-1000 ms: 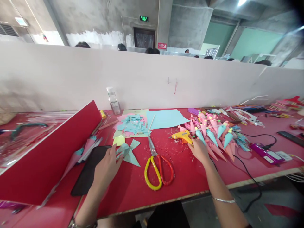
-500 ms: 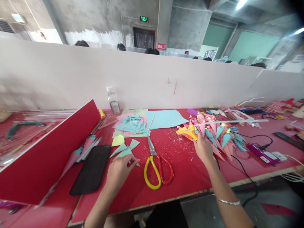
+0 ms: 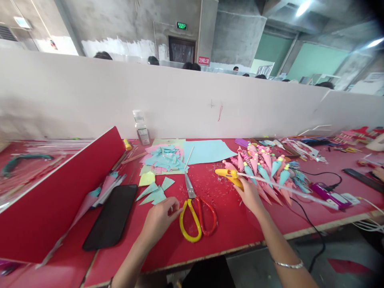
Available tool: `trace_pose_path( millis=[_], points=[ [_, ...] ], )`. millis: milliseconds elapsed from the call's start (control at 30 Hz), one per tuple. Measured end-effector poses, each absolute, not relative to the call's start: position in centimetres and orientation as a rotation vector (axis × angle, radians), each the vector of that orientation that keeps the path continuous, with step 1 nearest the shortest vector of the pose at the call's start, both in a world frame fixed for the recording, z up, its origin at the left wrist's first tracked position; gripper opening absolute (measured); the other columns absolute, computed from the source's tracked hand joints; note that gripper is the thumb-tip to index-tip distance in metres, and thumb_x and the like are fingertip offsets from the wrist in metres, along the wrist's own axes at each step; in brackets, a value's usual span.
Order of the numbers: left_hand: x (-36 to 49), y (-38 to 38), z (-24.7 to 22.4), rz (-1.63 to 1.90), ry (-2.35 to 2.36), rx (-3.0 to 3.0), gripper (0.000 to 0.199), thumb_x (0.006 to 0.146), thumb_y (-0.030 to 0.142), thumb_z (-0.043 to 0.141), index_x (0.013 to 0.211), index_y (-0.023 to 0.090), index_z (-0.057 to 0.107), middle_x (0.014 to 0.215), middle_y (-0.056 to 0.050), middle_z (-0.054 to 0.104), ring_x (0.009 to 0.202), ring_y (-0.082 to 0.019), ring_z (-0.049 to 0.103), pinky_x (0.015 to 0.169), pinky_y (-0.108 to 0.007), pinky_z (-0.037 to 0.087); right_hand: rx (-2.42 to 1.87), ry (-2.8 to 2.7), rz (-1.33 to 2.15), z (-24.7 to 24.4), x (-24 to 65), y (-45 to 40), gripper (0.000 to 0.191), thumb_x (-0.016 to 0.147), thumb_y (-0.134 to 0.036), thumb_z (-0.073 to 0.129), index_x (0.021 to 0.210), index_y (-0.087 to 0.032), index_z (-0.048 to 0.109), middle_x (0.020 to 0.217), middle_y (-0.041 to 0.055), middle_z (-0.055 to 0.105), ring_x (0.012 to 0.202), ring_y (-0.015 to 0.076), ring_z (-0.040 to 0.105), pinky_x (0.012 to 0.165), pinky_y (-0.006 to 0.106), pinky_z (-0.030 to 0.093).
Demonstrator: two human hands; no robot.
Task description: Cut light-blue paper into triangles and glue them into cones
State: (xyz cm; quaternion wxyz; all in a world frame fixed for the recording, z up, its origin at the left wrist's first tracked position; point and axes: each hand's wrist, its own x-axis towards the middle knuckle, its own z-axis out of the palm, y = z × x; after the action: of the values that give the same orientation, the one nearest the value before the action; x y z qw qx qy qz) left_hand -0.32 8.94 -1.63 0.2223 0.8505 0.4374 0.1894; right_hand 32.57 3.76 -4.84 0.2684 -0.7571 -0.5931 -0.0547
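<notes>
Red board (image 3: 78, 196), propped aslant, ten o'clock. One black smartphone (image 3: 111, 218), flat beside it. Cut teal paper pieces (image 3: 156, 196), eleven o'clock, just beyond my left hand (image 3: 162, 216); its fingers are curled, thumb and index tips close to each other, and whether they pinch anything I cannot tell. Scissors (image 3: 191, 195), one, twelve o'clock, yellow and red handles towards me, the yellow loop just beside my left fingertips. Yellow hot-glue gun (image 3: 225, 173), between twelve and one, nozzle towards nine; my right hand (image 3: 250, 196) is closed around its grip. Clear glue stick (image 3: 312, 198), long, trailing from its rear towards three. Pink and teal cones (image 3: 265, 174), a heap, one o'clock, behind that stick. Purple box (image 3: 328, 196) with black cable, two o'clock.
</notes>
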Motion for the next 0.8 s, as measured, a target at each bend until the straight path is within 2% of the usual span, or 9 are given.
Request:
trace_pose_path(
  millis=[200, 333, 533, 600, 667, 733, 800],
  points=[
    [1.2, 8.7, -1.2, 0.544, 1.021, 2.433, 0.023, 0.084, 0.030, 0.044, 0.065, 0.018, 0.044, 0.064, 0.003, 0.051, 0.058, -0.011, 0.047, 0.052, -0.020, 0.029, -2.070, -1.518, -0.107, -4.8, 33.0, 4.2, 0.035, 0.080, -0.025, 0.050, 0.113, -0.014, 0.054, 0.098, 0.0118, 0.067, 0.088, 0.0256, 0.062, 0.075, 0.035, 0.047],
    [2.6, 8.1, -1.2, 0.452, 0.845, 2.655, 0.033, 0.086, 0.035, 0.045, 0.058, 0.017, 0.045, 0.056, 0.003, 0.049, 0.050, -0.010, 0.044, 0.048, -0.021, 0.024, -2.114, -1.491, -0.106, -4.6, 33.5, 5.2, 0.034, 0.078, -0.025, 0.053, 0.109, -0.012, 0.058, 0.096, 0.0129, 0.067, 0.087, 0.0270, 0.062, 0.075, 0.034, 0.046],
    [5.0, 6.9, -1.1, 0.310, 0.673, 2.915, 0.043, 0.090, 0.037, 0.037, 0.058, 0.015, 0.056, 0.056, -0.002, 0.057, 0.052, -0.013, 0.052, 0.055, -0.024, 0.033, -2.167, -1.470, -0.131, -4.4, 33.7, 5.6, 0.035, 0.080, -0.027, 0.050, 0.111, -0.013, 0.056, 0.096, 0.0133, 0.067, 0.087, 0.0267, 0.062, 0.073, 0.033, 0.045],
    [5.6, 6.5, -1.1, 0.318, 0.647, 2.905, 0.034, 0.091, 0.032, 0.036, 0.074, 0.017, 0.061, 0.069, -0.003, 0.062, 0.064, -0.015, 0.056, 0.061, -0.025, 0.039, -2.177, -1.484, -0.137, -4.3, 33.6, 5.7, 0.034, 0.081, -0.027, 0.049, 0.111, -0.013, 0.056, 0.095, 0.0131, 0.067, 0.087, 0.0260, 0.062, 0.073, 0.032, 0.045],
    [5.8, 6.2, -1.2, 0.358, 0.635, 2.885, 0.024, 0.090, 0.023, 0.038, 0.102, 0.020, 0.058, 0.095, -0.004, 0.063, 0.085, -0.018, 0.057, 0.075, -0.029, 0.042, -2.189, -1.508, -0.140, -4.2, 33.5, 5.8, 0.033, 0.081, -0.027, 0.047, 0.109, -0.012, 0.056, 0.094, 0.0129, 0.066, 0.087, 0.0252, 0.062, 0.073, 0.031, 0.045],
    [5.6, 6.2, -1.5, 0.367, 0.625, 2.858, 0.034, 0.087, 0.023, 0.043, 0.121, 0.025, 0.046, 0.119, -0.004, 0.054, 0.107, -0.021, 0.049, 0.090, -0.037, 0.038, -2.204, -1.540, -0.143, -4.2, 33.4, 5.8, 0.033, 0.081, -0.027, 0.047, 0.110, -0.012, 0.054, 0.095, 0.0122, 0.065, 0.088, 0.0242, 0.061, 0.073, 0.030, 0.045],
    [5.1, 6.3, -1.8, 0.318, 0.609, 2.816, 0.043, 0.084, 0.031, 0.049, 0.126, 0.029, 0.041, 0.133, -0.002, 0.043, 0.120, -0.024, 0.038, 0.100, -0.043, 0.030, -2.227, -1.570, -0.153, -4.0, 33.1, 5.6, 0.036, 0.080, -0.026, 0.048, 0.113, -0.012, 0.051, 0.099, 0.0120, 0.064, 0.092, 0.0240, 0.060, 0.075, 0.030, 0.044]
  ],
)
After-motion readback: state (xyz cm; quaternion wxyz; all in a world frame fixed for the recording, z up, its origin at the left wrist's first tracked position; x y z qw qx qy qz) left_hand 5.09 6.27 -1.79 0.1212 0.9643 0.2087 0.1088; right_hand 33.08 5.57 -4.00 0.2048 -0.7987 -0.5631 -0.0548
